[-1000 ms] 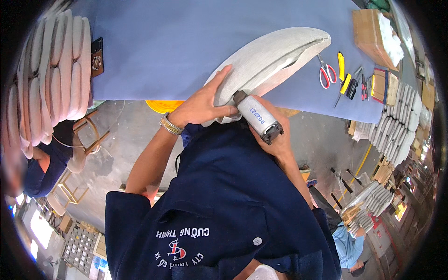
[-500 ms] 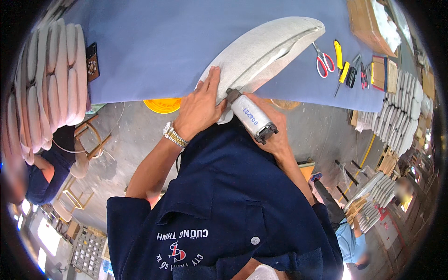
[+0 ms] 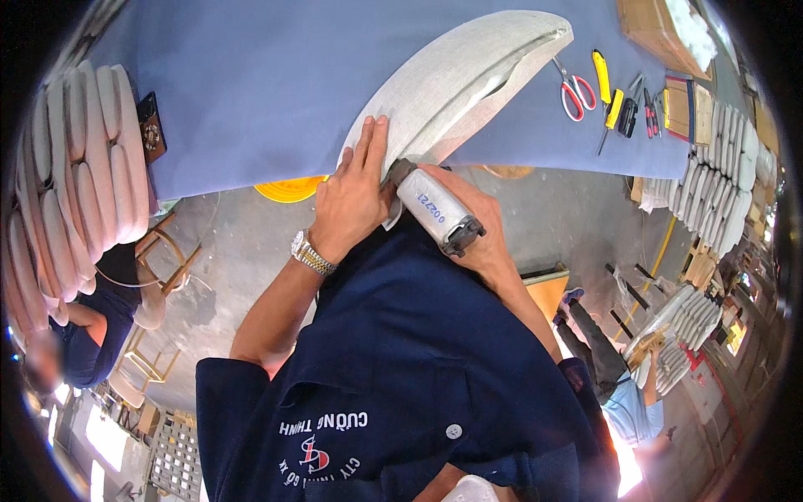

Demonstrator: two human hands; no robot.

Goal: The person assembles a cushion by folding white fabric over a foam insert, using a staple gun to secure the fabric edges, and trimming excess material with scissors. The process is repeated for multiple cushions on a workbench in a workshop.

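A curved seat pad point(image 3: 443, 79) in light grey fabric lies across the front edge of the blue-covered table, its near end at my body. A fold of its fabric runs along the right side. My left hand point(image 3: 351, 201) rests on the near end, fingers stretched out flat and pressing the fabric, its thumb close to the tool's nose. In my right hand point(image 3: 477, 217) is a silver air staple gun point(image 3: 435, 207), gripped from the right, its nose against the pad's near edge. The handle and most of my right fingers are hidden behind the tool's body.
Right of the pad lie red-handled scissors point(image 3: 577, 98), a yellow cutter point(image 3: 601, 75), a yellow-handled screwdriver point(image 3: 611, 117) and pliers point(image 3: 650, 113). A phone point(image 3: 151, 127) is at the left edge beside stacked grey pads point(image 3: 84, 159). Co-workers point(image 3: 631, 410) are behind on both sides.
The staple gun's nose has shifted a little toward me along the pad's edge, and my left hand has slid slightly left. The whole view has also shifted a little.
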